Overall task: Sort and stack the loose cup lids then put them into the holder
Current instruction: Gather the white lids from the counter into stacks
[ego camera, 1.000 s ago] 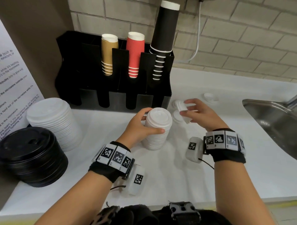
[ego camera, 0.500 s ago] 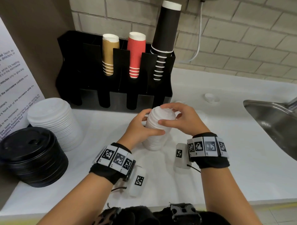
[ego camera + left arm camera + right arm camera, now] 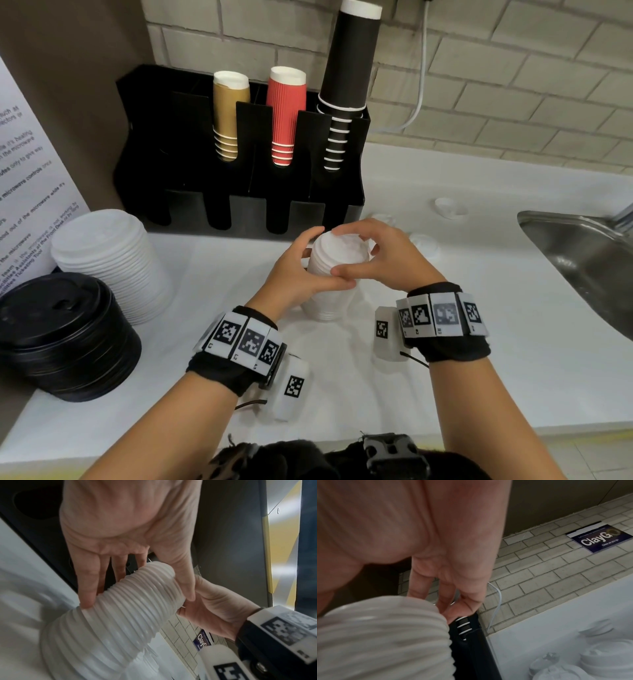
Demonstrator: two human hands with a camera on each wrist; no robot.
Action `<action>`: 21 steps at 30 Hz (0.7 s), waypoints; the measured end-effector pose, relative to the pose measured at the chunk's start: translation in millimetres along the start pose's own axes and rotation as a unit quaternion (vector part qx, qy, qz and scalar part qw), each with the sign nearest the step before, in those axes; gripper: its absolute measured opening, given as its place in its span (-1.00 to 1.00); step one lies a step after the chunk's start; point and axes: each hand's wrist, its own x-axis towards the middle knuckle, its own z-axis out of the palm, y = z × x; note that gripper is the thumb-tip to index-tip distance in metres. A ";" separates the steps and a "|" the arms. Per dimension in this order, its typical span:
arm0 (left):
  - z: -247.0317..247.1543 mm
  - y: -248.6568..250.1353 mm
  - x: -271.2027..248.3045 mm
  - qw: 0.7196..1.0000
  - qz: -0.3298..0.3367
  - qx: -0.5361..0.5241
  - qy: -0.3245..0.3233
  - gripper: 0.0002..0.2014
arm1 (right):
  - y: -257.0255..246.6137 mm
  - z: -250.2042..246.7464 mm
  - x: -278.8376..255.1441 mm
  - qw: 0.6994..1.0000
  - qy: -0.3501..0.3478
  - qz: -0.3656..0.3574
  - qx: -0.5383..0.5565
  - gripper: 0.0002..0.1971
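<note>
A tall stack of small white lids [image 3: 325,308] stands upright on the white counter [image 3: 462,359], in front of the black holder [image 3: 239,202]. My left hand [image 3: 325,263] grips the stack's upper part from the left, thumb in front and fingers behind. My right hand [image 3: 356,251] curls over the top lid from the right, thumb meeting the left thumb. The left wrist view shows the ribbed stack [image 3: 130,612] between my left fingers [image 3: 87,588] and thumb. In the right wrist view my right fingers [image 3: 453,601] curl over the stack's [image 3: 385,635] far edge.
Loose small white lids [image 3: 424,243] [image 3: 448,207] lie right of the stack, also seen in the right wrist view [image 3: 599,660]. A big white lid stack [image 3: 109,263] and a black lid stack [image 3: 65,339] sit at left. A steel sink [image 3: 582,260] opens at right. Gold, red and black cups fill the holder.
My right hand brought a loose lid from the right onto the top of the stack and now holds it there. My left hand has kept its grip on the stack.
</note>
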 end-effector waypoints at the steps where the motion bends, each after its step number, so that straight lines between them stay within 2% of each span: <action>1: 0.5 0.5 -0.4 1.000 0.005 -0.002 0.000 -0.16 | 0.0 -1.9 -0.1 1.000 -0.012 -0.001 0.015 -0.48; 3: 0.4 1.7 -0.2 1.000 0.014 -0.005 -0.001 -0.24 | 3.2 -7.1 2.3 0.998 -0.017 0.003 0.063 -0.62; 5: -0.4 2.8 0.2 1.000 0.016 -0.005 -0.004 -0.28 | 12.9 -16.0 9.8 0.992 0.038 0.031 0.115 -0.80; 7: -1.2 3.3 0.6 1.000 0.015 0.002 -0.006 -0.28 | 30.7 -26.4 22.2 0.983 0.104 0.097 0.118 -0.91; 9: -1.4 3.4 1.1 1.000 0.014 0.009 -0.005 -0.29 | 53.1 -33.4 35.4 0.976 0.106 0.188 0.036 -0.83; 12: -1.6 4.5 1.5 1.000 0.012 0.019 -0.010 -0.28 | 80.8 -30.9 51.1 0.960 0.027 0.265 -0.085 -0.52; 14: -2.4 5.9 1.6 1.000 0.011 0.023 -0.015 -0.27 | 89.9 -22.3 59.0 0.952 -0.024 0.271 -0.143 -0.35; 16: -2.9 7.2 1.7 0.999 0.012 0.026 -0.019 -0.27 | 95.2 -12.6 65.1 0.940 -0.056 0.274 -0.193 -0.27; 21: -3.0 8.8 3.1 0.999 0.004 0.033 -0.019 -0.19 | 97.6 -2.5 71.9 0.928 -0.077 0.268 -0.248 -0.34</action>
